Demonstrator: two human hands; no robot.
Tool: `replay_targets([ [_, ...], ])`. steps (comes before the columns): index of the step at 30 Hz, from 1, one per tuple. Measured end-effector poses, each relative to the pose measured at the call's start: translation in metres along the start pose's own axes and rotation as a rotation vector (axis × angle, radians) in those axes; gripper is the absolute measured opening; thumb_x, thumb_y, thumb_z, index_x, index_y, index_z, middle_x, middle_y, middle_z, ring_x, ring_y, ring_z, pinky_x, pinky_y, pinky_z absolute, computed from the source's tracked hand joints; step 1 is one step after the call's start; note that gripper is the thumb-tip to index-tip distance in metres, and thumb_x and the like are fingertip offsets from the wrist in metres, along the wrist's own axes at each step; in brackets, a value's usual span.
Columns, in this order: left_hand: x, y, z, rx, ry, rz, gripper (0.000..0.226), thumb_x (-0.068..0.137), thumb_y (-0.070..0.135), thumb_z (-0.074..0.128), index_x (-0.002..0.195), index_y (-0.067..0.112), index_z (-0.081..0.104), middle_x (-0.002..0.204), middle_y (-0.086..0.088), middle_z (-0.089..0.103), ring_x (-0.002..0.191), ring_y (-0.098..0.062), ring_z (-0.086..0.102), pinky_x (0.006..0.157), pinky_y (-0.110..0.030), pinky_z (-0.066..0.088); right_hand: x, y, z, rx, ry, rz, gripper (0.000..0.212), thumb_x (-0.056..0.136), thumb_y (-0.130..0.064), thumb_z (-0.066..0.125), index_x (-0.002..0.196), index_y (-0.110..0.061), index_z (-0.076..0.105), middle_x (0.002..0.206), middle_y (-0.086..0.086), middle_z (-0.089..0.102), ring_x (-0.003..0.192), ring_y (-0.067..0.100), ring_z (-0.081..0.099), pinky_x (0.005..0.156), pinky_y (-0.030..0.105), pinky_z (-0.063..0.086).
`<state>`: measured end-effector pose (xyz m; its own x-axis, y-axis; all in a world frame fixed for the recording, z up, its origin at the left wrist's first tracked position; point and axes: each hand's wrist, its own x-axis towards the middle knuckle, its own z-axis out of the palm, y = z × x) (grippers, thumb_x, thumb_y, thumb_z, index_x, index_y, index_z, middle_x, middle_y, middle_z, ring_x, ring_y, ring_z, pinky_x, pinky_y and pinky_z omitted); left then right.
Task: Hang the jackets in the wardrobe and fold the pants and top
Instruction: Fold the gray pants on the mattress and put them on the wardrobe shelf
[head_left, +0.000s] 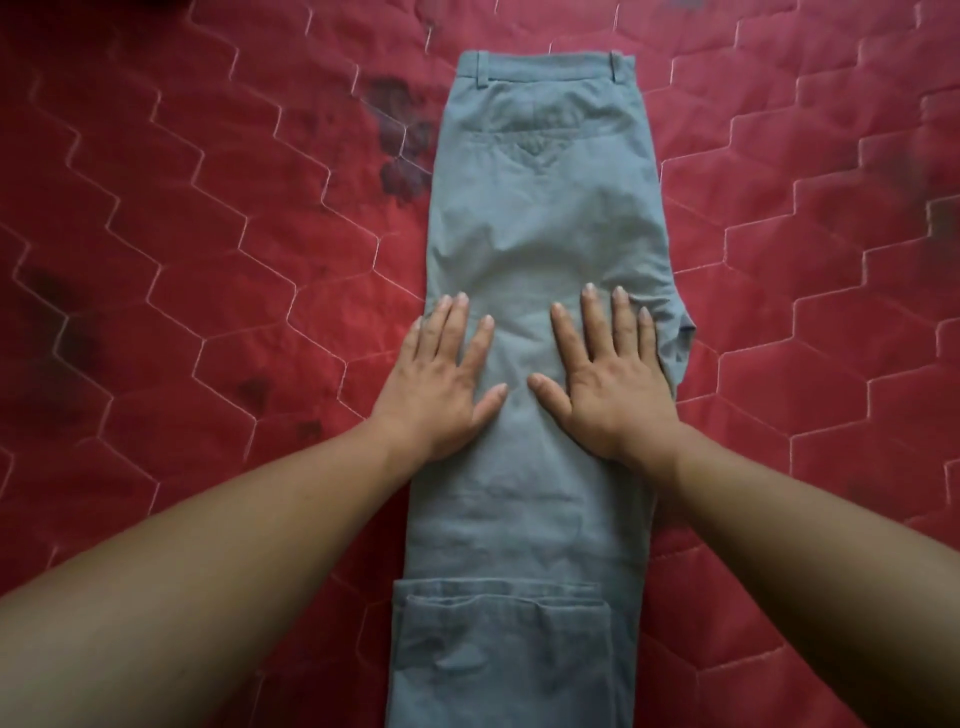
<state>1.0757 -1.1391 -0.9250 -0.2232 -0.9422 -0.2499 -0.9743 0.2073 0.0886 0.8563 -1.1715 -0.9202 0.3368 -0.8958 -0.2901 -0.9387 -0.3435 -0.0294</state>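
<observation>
Fingers (592, 322) of left hand (436, 389) and right hand (613, 389) spread, flat on grey pants (540, 218) — red quilted bedspread (208, 234) underneath, dark-blotched.

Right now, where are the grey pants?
In the head view the pants lie lengthwise down the middle of the red quilt, waistband at the far end, with the left hand and right hand pressed flat on them side by side.

Pants (540, 218) grey-blue; quilt (208, 234) red, white hexagon stitching, dark blotches.
</observation>
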Motion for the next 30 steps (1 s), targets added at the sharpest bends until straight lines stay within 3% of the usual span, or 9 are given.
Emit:
replay_targets([
  [4, 0.034, -0.005, -0.029, 0.1, 0.128, -0.007, 0.068, 0.087, 0.062, 0.026, 0.137, 0.021, 0.046, 0.146, -0.015, 0.039, 0.138, -0.034, 0.035, 0.115, -0.052, 0.025, 0.024, -0.001, -0.034, -0.014, 0.193, -0.013, 0.063, 0.093, -0.066, 0.038, 0.136, -0.02, 0.047, 0.143, 0.016, 0.043, 0.132, 0.04, 0.04, 0.104, 0.054, 0.035],
  [6, 0.064, -0.013, -0.037, 0.089, 0.238, 0.012, 0.071, 0.087, 0.059, 0.031, 0.144, 0.02, 0.045, 0.152, -0.02, 0.037, 0.144, -0.036, 0.032, 0.118, -0.049, 0.025, 0.053, 0.003, -0.044, -0.014, 0.278, -0.038, 0.065, 0.095, -0.06, 0.041, 0.144, -0.018, 0.044, 0.151, 0.019, 0.04, 0.141, 0.041, 0.034, 0.112, 0.056, 0.03],
  [8, 0.092, -0.025, -0.036, 0.041, 0.161, 0.05, 0.084, 0.087, 0.066, 0.025, 0.16, 0.024, 0.017, 0.166, -0.021, 0.009, 0.155, -0.034, 0.005, 0.125, -0.049, 0.01, 0.079, 0.011, -0.044, -0.036, 0.216, -0.038, 0.076, 0.096, -0.066, 0.033, 0.16, -0.024, 0.025, 0.167, 0.017, 0.018, 0.154, 0.039, 0.011, 0.122, 0.06, 0.01],
  [10, 0.104, -0.03, -0.024, 0.022, 0.062, 0.049, 0.09, 0.085, 0.073, 0.014, 0.161, 0.028, -0.004, 0.168, -0.014, -0.012, 0.155, -0.028, -0.014, 0.125, -0.05, -0.004, 0.092, 0.019, -0.032, -0.057, 0.128, -0.019, 0.082, 0.095, -0.076, 0.017, 0.163, -0.032, 0.007, 0.171, 0.011, 0.0, 0.157, 0.034, -0.007, 0.122, 0.062, -0.005],
  [12, 0.108, -0.033, -0.018, 0.018, 0.075, 0.033, 0.09, 0.085, 0.076, 0.013, 0.161, 0.028, 0.0, 0.168, -0.012, -0.01, 0.155, -0.027, -0.013, 0.124, -0.052, -0.005, 0.097, 0.024, -0.023, -0.042, 0.106, -0.005, 0.083, 0.093, -0.079, 0.011, 0.163, -0.036, 0.002, 0.171, 0.008, -0.004, 0.157, 0.031, -0.012, 0.121, 0.063, -0.011],
  [16, 0.119, -0.037, -0.037, 0.038, 0.127, 0.04, 0.081, 0.085, 0.076, 0.023, 0.15, 0.03, 0.036, 0.156, -0.018, 0.028, 0.147, -0.037, 0.022, 0.123, -0.052, 0.012, 0.101, 0.027, -0.035, -0.043, 0.099, -0.012, 0.082, 0.091, -0.083, 0.012, 0.16, -0.039, 0.014, 0.17, 0.008, 0.011, 0.156, 0.032, 0.004, 0.121, 0.062, 0.001],
  [18, 0.127, -0.037, -0.042, 0.039, 0.156, 0.05, 0.075, 0.089, 0.073, 0.024, 0.144, 0.026, 0.042, 0.148, -0.019, 0.033, 0.143, -0.039, 0.027, 0.122, -0.05, 0.017, 0.104, 0.029, -0.04, -0.071, 0.133, -0.011, 0.079, 0.092, -0.082, 0.011, 0.157, -0.04, 0.022, 0.167, 0.008, 0.02, 0.153, 0.032, 0.014, 0.119, 0.061, 0.01],
  [23, 0.131, -0.038, -0.024, 0.011, 0.172, 0.047, 0.078, 0.092, 0.072, 0.02, 0.16, 0.035, 0.01, 0.166, -0.022, -0.002, 0.155, -0.035, -0.004, 0.126, -0.047, -0.001, 0.105, 0.03, -0.03, -0.024, 0.2, 0.023, 0.08, 0.094, -0.081, 0.01, 0.161, -0.037, 0.016, 0.171, 0.012, 0.005, 0.158, 0.029, -0.004, 0.123, 0.062, -0.003],
  [30, 0.12, -0.034, -0.032, -0.076, 0.002, -0.018, 0.079, 0.096, 0.072, 0.022, 0.16, 0.034, -0.004, 0.166, -0.015, -0.019, 0.153, -0.029, -0.02, 0.124, -0.05, -0.007, 0.089, 0.022, -0.031, -0.031, 0.215, -0.011, 0.074, 0.102, -0.063, 0.019, 0.16, -0.018, 0.027, 0.169, 0.018, 0.011, 0.157, 0.034, 0.002, 0.122, 0.065, -0.001],
])
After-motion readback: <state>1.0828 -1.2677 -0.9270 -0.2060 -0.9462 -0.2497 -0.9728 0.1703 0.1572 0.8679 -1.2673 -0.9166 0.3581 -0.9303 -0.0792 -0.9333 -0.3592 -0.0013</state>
